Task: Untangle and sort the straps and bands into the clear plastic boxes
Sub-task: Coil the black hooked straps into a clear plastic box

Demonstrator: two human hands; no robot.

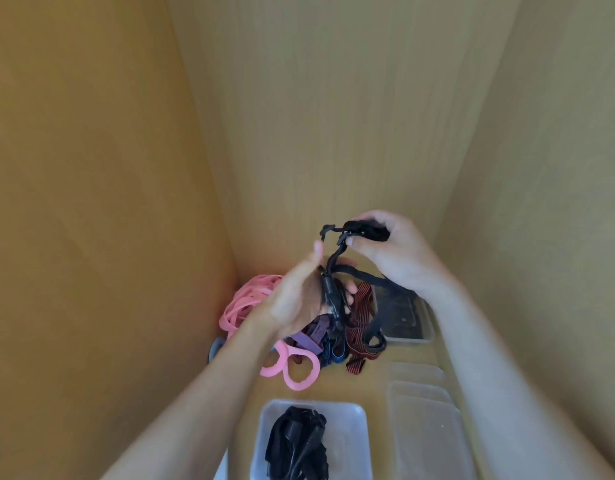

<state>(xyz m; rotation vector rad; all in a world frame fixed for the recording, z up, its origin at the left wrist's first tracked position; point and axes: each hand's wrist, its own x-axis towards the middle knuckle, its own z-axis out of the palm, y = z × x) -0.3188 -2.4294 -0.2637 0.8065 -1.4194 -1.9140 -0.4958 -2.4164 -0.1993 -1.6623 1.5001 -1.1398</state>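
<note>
The right hand [392, 251] pinches the black strap [335, 263] at its buckle end, and the left hand [295, 299] has its fingers curled round the middle. The tail hangs into the pile at 12 o'clock of the clear box [261, 431]. Pulling could drag the red-striped band [363, 306] along.

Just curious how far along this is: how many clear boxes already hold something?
2: the near box holds black straps; the far box holds something dark. The stack of boxes at right looks empty; others may be hidden.
</note>
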